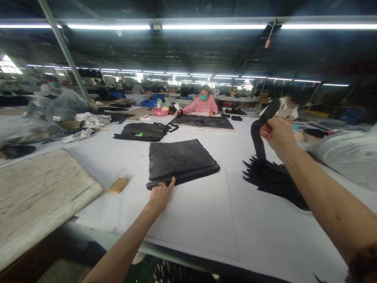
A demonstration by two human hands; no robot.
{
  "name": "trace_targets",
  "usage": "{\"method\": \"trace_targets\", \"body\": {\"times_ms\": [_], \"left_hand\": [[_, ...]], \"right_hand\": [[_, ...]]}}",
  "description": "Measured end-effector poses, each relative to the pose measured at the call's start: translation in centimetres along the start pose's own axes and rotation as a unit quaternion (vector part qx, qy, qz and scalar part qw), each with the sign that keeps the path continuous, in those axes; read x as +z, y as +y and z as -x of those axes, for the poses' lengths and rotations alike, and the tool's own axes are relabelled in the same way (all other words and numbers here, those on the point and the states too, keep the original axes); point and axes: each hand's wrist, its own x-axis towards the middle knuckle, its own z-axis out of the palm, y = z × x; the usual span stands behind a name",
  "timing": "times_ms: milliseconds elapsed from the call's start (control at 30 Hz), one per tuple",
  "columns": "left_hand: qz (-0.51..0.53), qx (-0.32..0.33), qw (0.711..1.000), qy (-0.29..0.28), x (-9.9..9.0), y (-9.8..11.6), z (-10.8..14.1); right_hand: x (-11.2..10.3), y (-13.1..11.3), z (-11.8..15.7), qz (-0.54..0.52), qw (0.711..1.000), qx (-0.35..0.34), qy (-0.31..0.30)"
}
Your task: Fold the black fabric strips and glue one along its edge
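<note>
In front of me lies a dark grey, felt-like fabric stack (181, 157) with ragged side edges and black strips (200, 172) along its near edge. My left hand (160, 195) rests on that near edge, fingers apart and fingertips touching the strip there. Raised at the right, my right hand (278, 131) pinches a long black fabric strip (257, 135), which curves down toward a fanned pile of black strips (272, 179) on the table. My right forearm hides part of that pile.
A tan block (118, 185) lies left of the stack, beside a worn pale board (44, 196). Beyond are more black pieces (141, 131) and a co-worker in pink (203, 105) at a dark panel (206, 121). Plastic-wrapped bundles (350, 151) stand at the right.
</note>
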Motion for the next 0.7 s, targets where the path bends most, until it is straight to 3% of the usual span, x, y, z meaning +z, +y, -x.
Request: {"method": "trace_targets", "body": {"times_ms": [133,200,267,300,333,433,467,500,567,700], "left_hand": [[0.038,-0.047,0.996,0.060,-0.4,0.1,1.4],[0.116,-0.055,0.984,0.127,-0.5,0.4,2.5],[0.279,-0.069,0.947,0.141,-0.7,0.9,3.8],[0.392,-0.077,0.910,0.108,-0.7,1.2,4.5],[0.511,-0.087,0.853,0.057,-0.8,1.5,5.1],[0.764,-0.126,0.628,-0.075,-1.0,1.9,6.9],[0.797,-0.152,0.577,-0.091,-1.0,1.8,7.3],[0.811,-0.179,0.549,-0.097,-1.0,1.6,7.7],[0.802,-0.221,0.546,-0.103,-1.0,0.9,8.3],[0.753,-0.211,0.613,-0.116,-0.6,-0.1,9.2]], "right_hand": [[3.1,1.4,8.1,0.028,0.998,0.051,-0.034],[4.4,2.6,12.9,0.099,0.989,0.024,-0.103],[5.3,4.4,17.8,0.213,0.960,-0.048,-0.174],[5.8,5.5,20.1,0.277,0.935,-0.082,-0.208],[6.2,6.5,22.3,0.334,0.904,-0.115,-0.242],[7.3,9.3,27.9,0.454,0.784,-0.218,-0.364],[7.5,9.9,29.2,0.470,0.746,-0.252,-0.399],[7.7,10.3,30.3,0.476,0.714,-0.285,-0.427],[7.9,10.5,31.9,0.467,0.672,-0.335,-0.466],[7.8,9.9,32.8,0.440,0.639,-0.366,-0.513]]}}
